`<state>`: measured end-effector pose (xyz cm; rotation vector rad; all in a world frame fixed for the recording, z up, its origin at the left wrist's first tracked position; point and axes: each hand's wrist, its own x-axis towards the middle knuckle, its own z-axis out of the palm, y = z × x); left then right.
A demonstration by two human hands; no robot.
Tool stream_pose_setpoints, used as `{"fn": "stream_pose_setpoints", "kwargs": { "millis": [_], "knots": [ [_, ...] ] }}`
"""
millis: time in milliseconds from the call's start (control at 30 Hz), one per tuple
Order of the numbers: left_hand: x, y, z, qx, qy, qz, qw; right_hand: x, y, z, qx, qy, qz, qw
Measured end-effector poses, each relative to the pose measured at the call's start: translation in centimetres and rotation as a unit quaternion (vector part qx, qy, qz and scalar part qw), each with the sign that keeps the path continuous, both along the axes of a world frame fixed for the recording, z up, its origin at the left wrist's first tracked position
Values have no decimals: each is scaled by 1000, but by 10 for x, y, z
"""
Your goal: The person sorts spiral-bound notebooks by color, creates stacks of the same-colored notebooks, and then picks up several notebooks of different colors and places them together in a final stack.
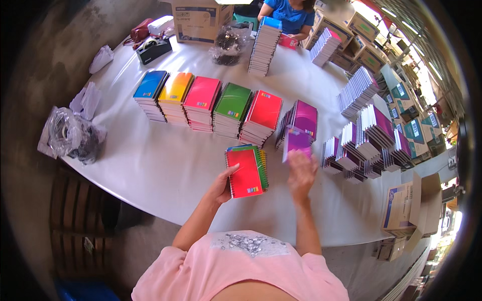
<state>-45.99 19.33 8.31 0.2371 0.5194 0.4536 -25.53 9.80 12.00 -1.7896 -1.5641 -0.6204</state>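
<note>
A pink shirt (175,271) bears grey print (251,244). Hands apart: left hand (219,187) clamps colour-lettered notebooks (245,173), right hand (303,175) a purple notebook (297,142).

A white table (150,173) is streaked with glare; grey concrete floor (145,246) is exposed below. Slatted brown furniture (72,205) is left in shadow, lower left. Cartons (363,27) are stacked upper right, where fluorescent tubes (407,21) are mounted overhead.

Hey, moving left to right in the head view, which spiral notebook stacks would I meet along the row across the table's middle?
Blue notebook stack, yellow notebook stack, pink notebook stack, green notebook stack, red notebook stack, purple notebook stack.
</note>
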Motion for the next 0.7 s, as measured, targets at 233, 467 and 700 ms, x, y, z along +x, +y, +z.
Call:
{"fn": "stream_pose_setpoints", "kwargs": {
  "millis": [233,467,700],
  "knots": [
    [-23,-7,-34,19,-33,-49,998,-94,-19,23,-301,121,299,897],
    [-59,6,-5,116,18,-21,993,-29,117,12,-62,30,6,998],
    [-107,34,0,13,-108,-21,994,-94,81,21,111,384,199,895]
  ]
}}
